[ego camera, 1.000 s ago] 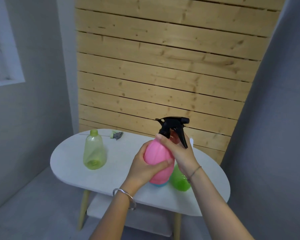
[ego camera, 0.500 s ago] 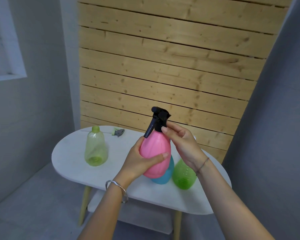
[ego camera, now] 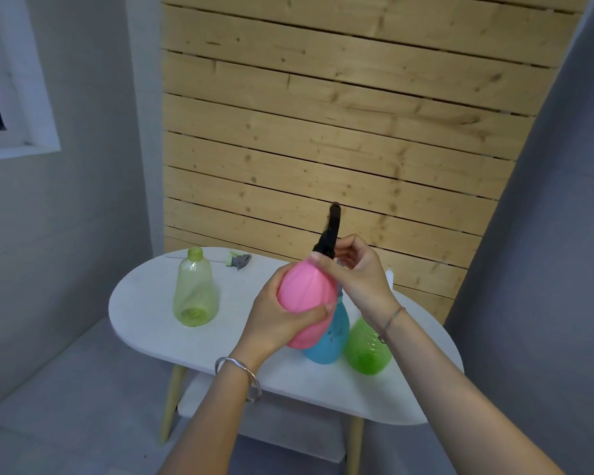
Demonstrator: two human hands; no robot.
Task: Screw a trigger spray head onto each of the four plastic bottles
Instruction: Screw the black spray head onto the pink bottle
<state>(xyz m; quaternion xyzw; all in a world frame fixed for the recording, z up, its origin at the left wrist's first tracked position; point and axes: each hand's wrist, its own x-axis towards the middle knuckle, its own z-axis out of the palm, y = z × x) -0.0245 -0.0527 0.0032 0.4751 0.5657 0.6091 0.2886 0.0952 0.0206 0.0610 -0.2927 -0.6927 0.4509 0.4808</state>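
Standing: bottles (ego camera: 195, 295) on white oval table (ego camera: 144, 303), wood-slat wall (ego camera: 323, 132) behind.

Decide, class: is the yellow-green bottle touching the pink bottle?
Apart. The head view shows the yellow-green bottle standing alone at the left, bare white table between it and the pink bottle.

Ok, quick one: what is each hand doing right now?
Left hand: closed around the pink bottle, holding it up.
Right hand: fingers pinched on the black spray head at the bottle's neck.
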